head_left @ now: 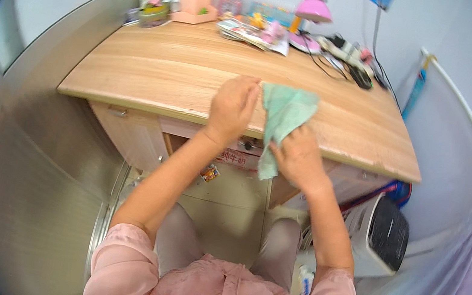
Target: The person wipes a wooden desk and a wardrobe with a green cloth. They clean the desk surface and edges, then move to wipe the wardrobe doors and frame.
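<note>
At the near edge of a wooden desk [156,68], just right of the middle, a pale green cloth [288,106] lies partly on the top, with its lower end hanging over the edge. The right hand [300,157] has its fingers closed on the cloth's right side, bunching it, the thumb pointing left. The left hand [231,108] is at the same edge, just left of the cloth and apparently not touching it; its fingers are close together and slightly curled, but blur hides whether they hold anything. The cloth looks thin, light and limp, so it should fold easily and not break; whether it is wet or dry cannot be told. It would probably slide well on the smooth wood. A bunched grip near the middle, like the right hand's, seems surest, since a corner alone would leave the rest to flop. Along the desk's far side stand, from left to right, a pink box [196,8], some papers [244,34], a pink lamp [315,10] and tangled cables [327,68].
</note>
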